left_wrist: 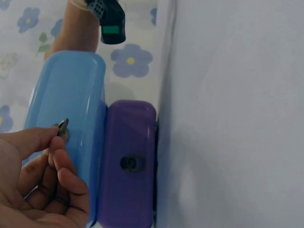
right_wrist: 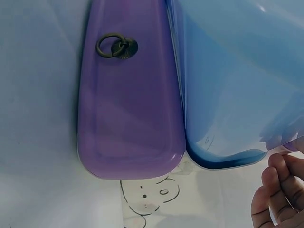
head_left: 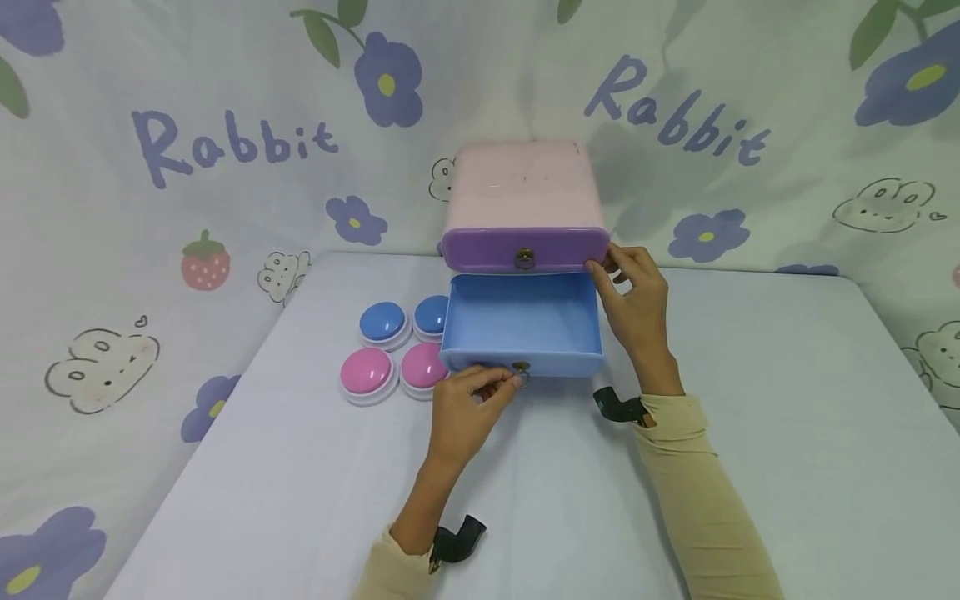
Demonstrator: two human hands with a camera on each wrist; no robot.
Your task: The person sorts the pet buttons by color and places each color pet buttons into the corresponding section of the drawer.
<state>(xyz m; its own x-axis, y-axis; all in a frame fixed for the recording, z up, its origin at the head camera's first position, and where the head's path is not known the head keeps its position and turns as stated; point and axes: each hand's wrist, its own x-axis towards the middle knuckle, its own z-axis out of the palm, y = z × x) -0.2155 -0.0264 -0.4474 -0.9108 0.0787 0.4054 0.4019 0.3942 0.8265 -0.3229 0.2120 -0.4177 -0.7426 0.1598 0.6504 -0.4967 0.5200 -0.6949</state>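
My left hand (head_left: 462, 417) pinches the ring pull (left_wrist: 63, 125) of the blue drawer (head_left: 521, 364) between thumb and index finger. This drawer stands pulled out, and its inside shows bare. My right hand (head_left: 637, 304) grips the right end of the small drawer cabinet (head_left: 528, 179), thumb at the front edge of the upper purple drawer (head_left: 483, 250) and fingers around its side. That purple drawer sits closed under the pink top. Below the blue drawer, both wrist views show a lower purple drawer (right_wrist: 130, 114) with its own ring pull.
Left of the cabinet lie two blue dome buttons (head_left: 382, 321) and two pink dome buttons (head_left: 366, 371) on white bases. The right-hand ones are partly hidden behind the blue drawer. A white cloth covers the table (head_left: 780, 433), and a patterned curtain (head_left: 525, 50) hangs behind.
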